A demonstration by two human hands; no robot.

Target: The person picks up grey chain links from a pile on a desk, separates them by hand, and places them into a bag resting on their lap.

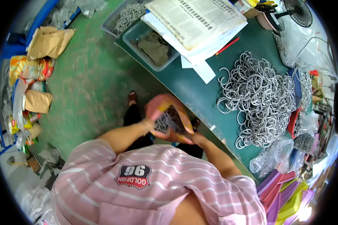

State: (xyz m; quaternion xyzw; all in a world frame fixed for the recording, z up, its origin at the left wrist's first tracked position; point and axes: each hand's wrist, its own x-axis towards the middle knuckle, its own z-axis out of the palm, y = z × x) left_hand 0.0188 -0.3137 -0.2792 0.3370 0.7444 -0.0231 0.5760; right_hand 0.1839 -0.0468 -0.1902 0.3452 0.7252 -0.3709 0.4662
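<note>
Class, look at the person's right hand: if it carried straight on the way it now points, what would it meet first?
The right hand points up-left, so it would first meet the bundle of small metal rings it already cups, then the left hand. Depth is hard to judge here.

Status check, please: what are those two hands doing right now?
Left hand, right hand: both closed on a bundle of small grey metal rings. Big heap of grey rings on green table alongside.
</note>
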